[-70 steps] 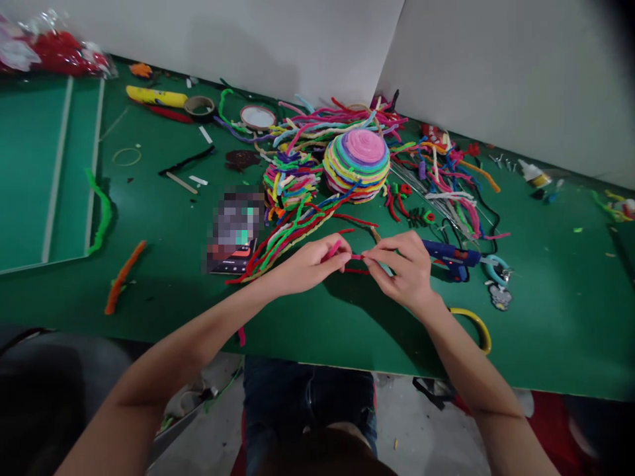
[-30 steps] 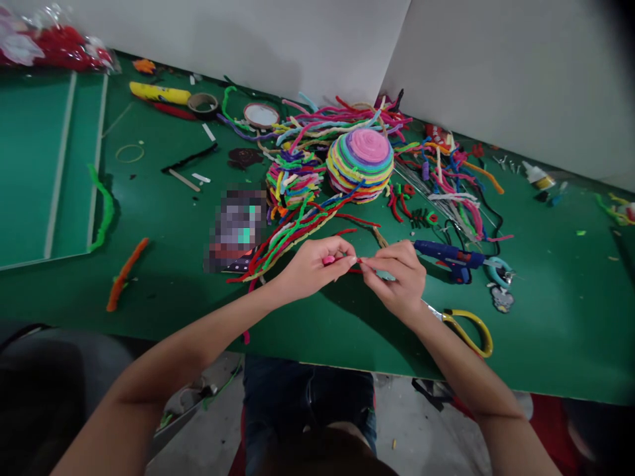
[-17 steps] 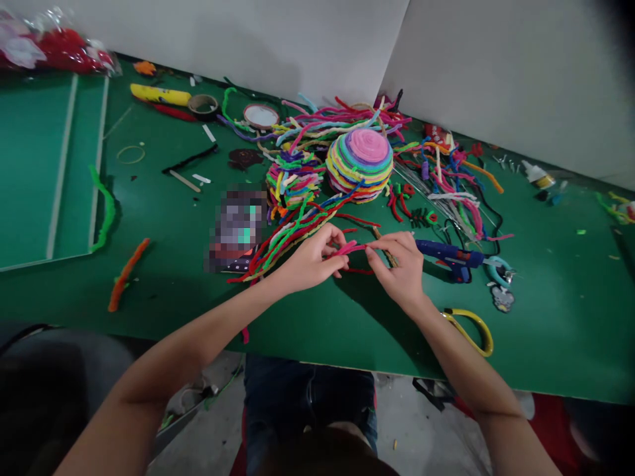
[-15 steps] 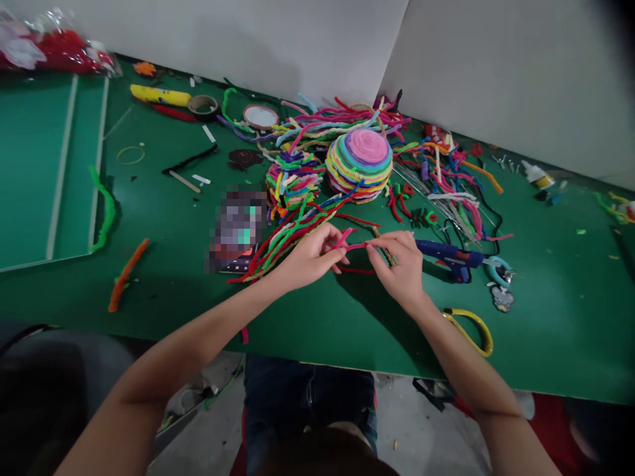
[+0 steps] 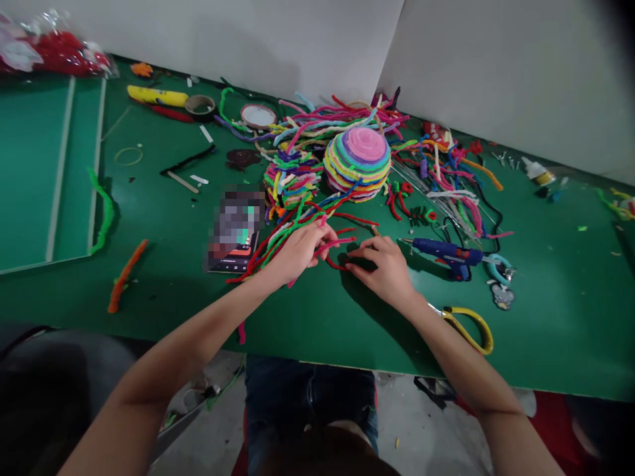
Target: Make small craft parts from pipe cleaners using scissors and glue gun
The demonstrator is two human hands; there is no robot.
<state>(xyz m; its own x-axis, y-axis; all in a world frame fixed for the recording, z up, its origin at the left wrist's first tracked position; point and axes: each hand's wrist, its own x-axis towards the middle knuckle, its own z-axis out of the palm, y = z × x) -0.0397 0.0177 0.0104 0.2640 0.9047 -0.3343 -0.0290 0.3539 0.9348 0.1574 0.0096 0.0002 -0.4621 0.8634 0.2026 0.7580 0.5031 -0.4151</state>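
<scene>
My left hand (image 5: 305, 251) is closed round a pink pipe cleaner (image 5: 342, 242), whose end points toward my right hand. A short pink tip also rises above the fingers. My right hand (image 5: 384, 268) hovers low over the table with thumb and forefinger apart. Its fingertips are beside the end of a red pipe cleaner (image 5: 336, 264); whether they touch it I cannot tell. Under and behind my left hand lies a bundle of green, red and white pipe cleaners (image 5: 278, 238). Beyond it stands a ball wrapped in coloured coils (image 5: 358, 165), a pink spiral on top.
A blue glue gun (image 5: 446, 254) lies right of my right hand, and yellow-handled scissors (image 5: 483, 330) lie partly under the forearm. A phone (image 5: 235, 228) with a blurred screen is at left. Loose pipe cleaners (image 5: 342, 119) pile up behind the ball. Tape (image 5: 200, 106) sits farther back.
My right hand has let go of the pink pipe cleaner and moved down and slightly left, its fingers spreading. My left hand has shifted slightly left, still holding the pink pipe cleaner.
</scene>
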